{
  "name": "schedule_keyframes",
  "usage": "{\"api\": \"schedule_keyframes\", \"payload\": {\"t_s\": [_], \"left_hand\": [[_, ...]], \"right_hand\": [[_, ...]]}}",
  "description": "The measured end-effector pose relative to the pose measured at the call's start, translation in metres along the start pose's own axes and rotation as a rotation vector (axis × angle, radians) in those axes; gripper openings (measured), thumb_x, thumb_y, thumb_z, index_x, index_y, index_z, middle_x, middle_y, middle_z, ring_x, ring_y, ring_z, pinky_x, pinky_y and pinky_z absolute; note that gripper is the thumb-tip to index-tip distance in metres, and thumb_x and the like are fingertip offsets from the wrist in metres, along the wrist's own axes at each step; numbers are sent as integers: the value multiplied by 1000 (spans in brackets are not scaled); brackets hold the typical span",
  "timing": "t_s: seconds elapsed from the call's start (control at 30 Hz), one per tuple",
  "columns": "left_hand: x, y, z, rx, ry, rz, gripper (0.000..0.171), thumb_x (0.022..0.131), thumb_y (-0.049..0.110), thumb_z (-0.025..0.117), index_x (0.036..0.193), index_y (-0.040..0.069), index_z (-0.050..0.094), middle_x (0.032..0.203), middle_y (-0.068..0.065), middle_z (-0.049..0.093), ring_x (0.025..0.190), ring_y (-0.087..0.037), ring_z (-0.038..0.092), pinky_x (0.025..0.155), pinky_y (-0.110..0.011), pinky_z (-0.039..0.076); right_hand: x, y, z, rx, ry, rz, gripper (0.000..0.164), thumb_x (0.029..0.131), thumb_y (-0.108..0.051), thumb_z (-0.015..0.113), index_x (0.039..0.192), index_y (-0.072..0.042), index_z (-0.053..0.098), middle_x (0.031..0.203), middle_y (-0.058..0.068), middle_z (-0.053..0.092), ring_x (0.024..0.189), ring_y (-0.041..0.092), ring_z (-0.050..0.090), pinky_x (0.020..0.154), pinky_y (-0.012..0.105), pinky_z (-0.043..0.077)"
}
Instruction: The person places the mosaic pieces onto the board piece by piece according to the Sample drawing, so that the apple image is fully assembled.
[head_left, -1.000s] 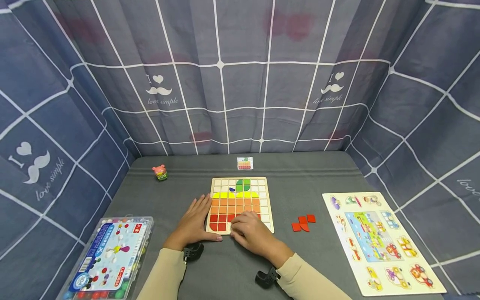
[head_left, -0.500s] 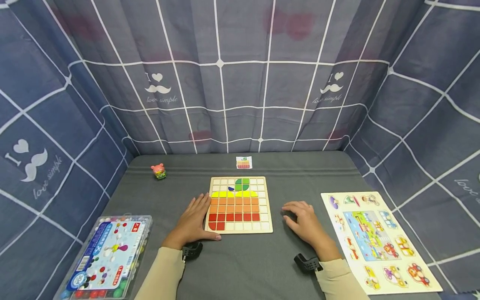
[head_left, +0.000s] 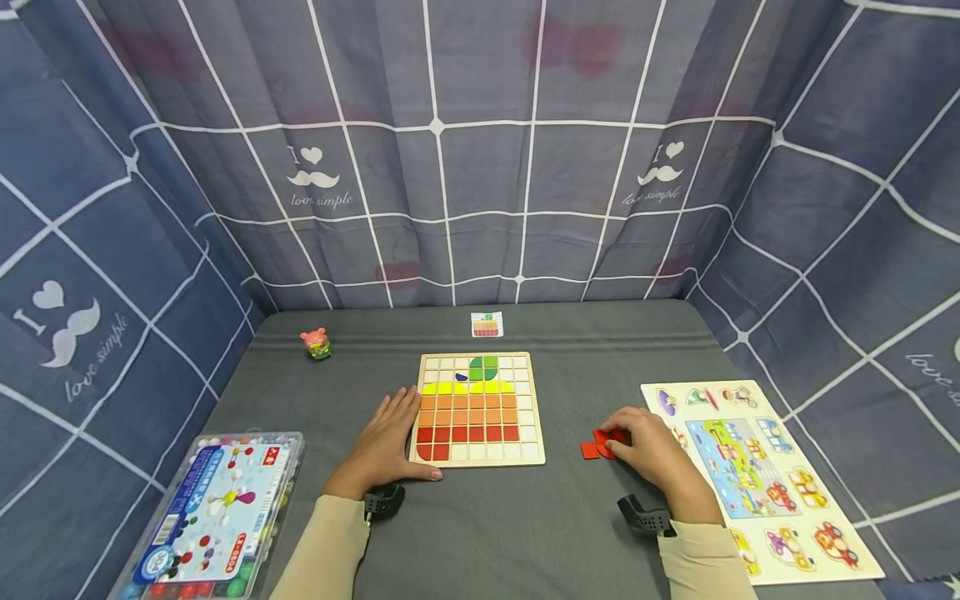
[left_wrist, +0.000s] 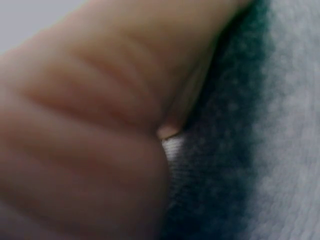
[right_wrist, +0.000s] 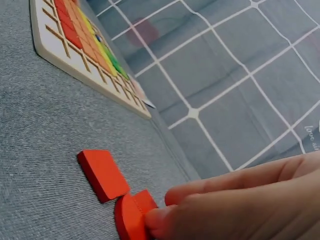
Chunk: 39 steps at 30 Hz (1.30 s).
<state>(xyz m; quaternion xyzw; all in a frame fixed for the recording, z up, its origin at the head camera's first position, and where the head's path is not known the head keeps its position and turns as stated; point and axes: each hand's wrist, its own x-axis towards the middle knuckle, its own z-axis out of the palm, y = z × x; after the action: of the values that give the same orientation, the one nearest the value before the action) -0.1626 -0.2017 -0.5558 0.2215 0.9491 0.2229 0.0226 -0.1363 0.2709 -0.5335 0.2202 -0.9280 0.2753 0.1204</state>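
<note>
My left hand point(head_left: 384, 442) lies flat with fingers spread at the left edge of a wooden mosaic board point(head_left: 527, 454), its thumb along the near corner. The gridded board bears rows of yellow, orange and red tiles, plus green leaf shapes and a small blue piece. To the right of it, my right hand point(head_left: 648, 450) curls thumb and fingers around a red tile point(head_left: 619, 435) in a small cluster. Beside the thumb are a rounded red tile point(right_wrist: 131, 217) and a red square tile point(right_wrist: 103, 174), flat on the cloth. The left wrist view is mostly blurred skin.
A small pattern card point(head_left: 487, 324) lies behind the board. A pig figurine point(head_left: 317, 343) stands at the back left. At the front left is a clear plastic box of coloured balls point(head_left: 210, 517). A wooden picture puzzle point(head_left: 720, 533) occupies the right side, partly under my right forearm.
My right hand has left the board and moved right to the red tiles, curling its fingers there. The red row on the board now shows uncovered. The left hand has stayed put.
</note>
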Motion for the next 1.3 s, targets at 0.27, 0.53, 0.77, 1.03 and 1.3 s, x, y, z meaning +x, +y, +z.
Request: {"api": "schedule_keyframes", "payload": {"t_s": [0.27,0.53,0.77,1.03,1.3], "left_hand": [[0,-1,0,-2,17,10,153,59,88,82,166,-3,21,172,-19,17,159,-33,10,127,-51,6],[0,1,0,10,9,1,152,59,87,82,166,-2,21,172,-18,17,159,-33,10,127,-51,6],[0,1,1,4,15,1,152,59,87,82,166,-3,22,172,-18,18,159,-34,11,127,-51,6],[-1,1,1,13,2,-7,153,59,88,82,166,-2,20,173,-18,16,159,-33,9,127,-51,5],[1,2,2,26,10,-7,153,59,89,81,166,-2,21,172,-17,17,159,-32,10,127,-50,5]], "right_hand": [[2,4,7,-23,67,-57,25,75,9,89,91,-9,80,94,1,74,88,26,68,79,49,56],[0,3,5,-16,36,-61,25,75,3,92,93,-10,81,97,1,75,93,27,69,83,53,53],[1,5,8,-10,52,-135,26,73,6,91,93,-8,81,96,1,74,89,24,68,78,47,55],[17,-18,28,-11,161,-243,24,76,5,92,91,-9,79,96,0,71,88,21,67,77,54,51],[56,-75,69,91,85,-444,20,79,3,91,93,-6,79,97,2,70,89,17,67,76,41,56]]}}
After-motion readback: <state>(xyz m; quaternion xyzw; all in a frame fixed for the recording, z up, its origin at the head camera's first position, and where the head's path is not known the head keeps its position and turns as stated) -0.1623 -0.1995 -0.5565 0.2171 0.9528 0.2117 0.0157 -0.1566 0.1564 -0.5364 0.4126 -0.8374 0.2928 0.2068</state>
